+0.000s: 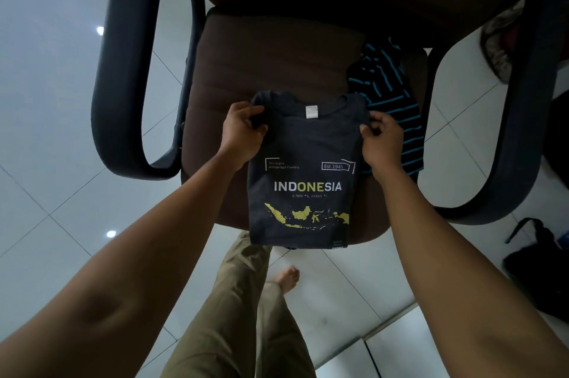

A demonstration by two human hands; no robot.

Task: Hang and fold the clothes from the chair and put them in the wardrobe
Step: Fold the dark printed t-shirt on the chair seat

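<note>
Dark tee (pixel 303 162) print: "INDONESIA", "Est.1945", "The Largest Archipelagic Country"; neck tag unreadable.

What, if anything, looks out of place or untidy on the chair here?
The striped garment lies crumpled and unfolded at the right of the chair seat, beside the Indonesia T-shirt, whose lower edge overhangs the seat's front. Nothing looks damaged.

The chair (pixel 277 48) has its backrest cut off by the top edge. On its seat, the T-shirt (pixel 304 143) carries a neck label and fine print too small to read. The striped garment (pixel 385 82) beside it lies partly behind the right hand (pixel 381 140). Right of the chair, a dark bag (pixel 535 270) runs past the frame edge.
</note>
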